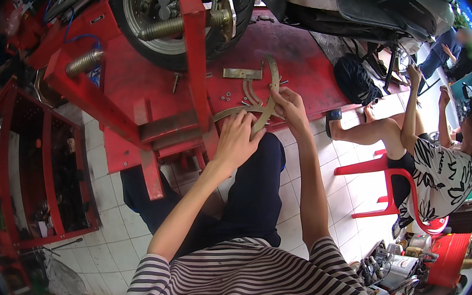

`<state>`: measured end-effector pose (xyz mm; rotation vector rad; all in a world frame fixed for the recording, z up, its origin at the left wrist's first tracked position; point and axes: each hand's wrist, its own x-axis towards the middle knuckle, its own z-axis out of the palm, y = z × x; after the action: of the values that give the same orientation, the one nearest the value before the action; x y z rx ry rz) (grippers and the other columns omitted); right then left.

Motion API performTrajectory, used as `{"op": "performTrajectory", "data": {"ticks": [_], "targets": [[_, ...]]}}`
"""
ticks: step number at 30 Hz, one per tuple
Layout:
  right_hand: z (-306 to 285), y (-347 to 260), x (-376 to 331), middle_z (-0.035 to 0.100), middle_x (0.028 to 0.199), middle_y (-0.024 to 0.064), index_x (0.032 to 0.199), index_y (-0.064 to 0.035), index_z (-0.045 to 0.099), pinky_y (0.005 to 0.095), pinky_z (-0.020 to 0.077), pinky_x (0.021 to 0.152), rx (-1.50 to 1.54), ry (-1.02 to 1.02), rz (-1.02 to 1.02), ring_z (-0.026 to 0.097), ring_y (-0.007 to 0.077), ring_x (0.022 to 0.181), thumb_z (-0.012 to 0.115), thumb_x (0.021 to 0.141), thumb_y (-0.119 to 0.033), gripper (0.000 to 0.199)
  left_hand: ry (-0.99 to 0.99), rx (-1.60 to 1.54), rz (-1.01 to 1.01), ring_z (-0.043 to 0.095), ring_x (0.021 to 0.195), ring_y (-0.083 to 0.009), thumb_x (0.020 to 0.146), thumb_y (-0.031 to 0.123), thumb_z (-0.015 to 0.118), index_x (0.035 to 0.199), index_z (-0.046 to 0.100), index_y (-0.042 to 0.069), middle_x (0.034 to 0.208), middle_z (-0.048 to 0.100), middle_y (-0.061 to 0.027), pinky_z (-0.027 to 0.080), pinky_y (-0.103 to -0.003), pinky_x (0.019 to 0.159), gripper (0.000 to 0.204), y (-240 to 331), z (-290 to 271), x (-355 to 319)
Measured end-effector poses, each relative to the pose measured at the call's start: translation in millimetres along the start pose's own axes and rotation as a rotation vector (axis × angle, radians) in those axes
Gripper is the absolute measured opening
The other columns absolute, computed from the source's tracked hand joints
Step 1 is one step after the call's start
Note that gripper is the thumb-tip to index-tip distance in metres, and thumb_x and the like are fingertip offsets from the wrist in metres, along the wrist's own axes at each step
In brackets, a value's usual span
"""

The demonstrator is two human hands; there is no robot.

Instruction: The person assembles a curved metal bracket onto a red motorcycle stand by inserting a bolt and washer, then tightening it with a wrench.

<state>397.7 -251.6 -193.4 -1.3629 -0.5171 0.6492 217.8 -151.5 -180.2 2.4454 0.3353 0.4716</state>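
My left hand [239, 139] is closed on the lower end of a curved, dull brass-coloured metal strip [273, 73] at the edge of the red platform [301, 58]. My right hand [291, 108] pinches the same strip about midway, thumb and fingers together. A second curved strip [223, 114] runs beside my left fingers and crosses the first; whether the two are joined I cannot tell. Just beyond my hands lies a flat metal bracket [242, 74], with thin curved pieces near it. Several small nuts [225, 97] and a bolt [177, 82] are scattered on the platform.
A red steel frame [197, 58] with large threaded screws stands at left, before a motorcycle wheel [244, 12]. At right another person sits on a red plastic chair [394, 179]. Tools and parts crowd the lower right; a red cabinet [46, 163] stands at left.
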Motion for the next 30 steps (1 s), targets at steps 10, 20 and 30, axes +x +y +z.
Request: {"op": "performTrajectory", "data": {"ticks": [10,20,30], "targets": [[61,-15,-119,0.059,0.077,0.0001,0.096,-0.002,0.058,0.0203,0.0306,0.05,0.071,-0.255,0.186,0.041,0.0043,0.057,0.063,0.098,-0.014,0.013,-0.117,-1.118,-0.259,0.06,0.102,-0.0155,0.107,0.048,0.035,0.132,0.053,0.004,0.111,0.066,-0.0064,0.05,-0.033,0.086,0.053,-10,-13,-41],[93,16,-148,0.065,0.083,0.0102,0.129,-0.0001,0.049,0.0165,0.0325,0.045,0.324,-0.429,0.263,0.043,0.0044,0.048,0.062,0.099,-0.017,0.036,-0.181,-1.402,-0.237,0.058,0.067,-0.0046,0.102,0.03,0.057,0.105,0.058,0.005,0.085,0.06,0.0022,0.043,-0.02,0.051,0.025,-5,-59,-78],[49,17,-91,0.071,0.095,0.0062,0.113,0.003,0.066,0.0251,0.0471,0.057,-0.248,-0.034,-0.052,0.06,0.0097,0.064,0.07,0.093,-0.018,0.029,0.159,-1.094,-0.172,0.07,0.098,-0.0235,0.105,0.01,0.048,0.107,0.049,-0.004,0.104,0.068,-0.0194,0.053,-0.031,0.089,0.014,-16,-82,-93]]}}
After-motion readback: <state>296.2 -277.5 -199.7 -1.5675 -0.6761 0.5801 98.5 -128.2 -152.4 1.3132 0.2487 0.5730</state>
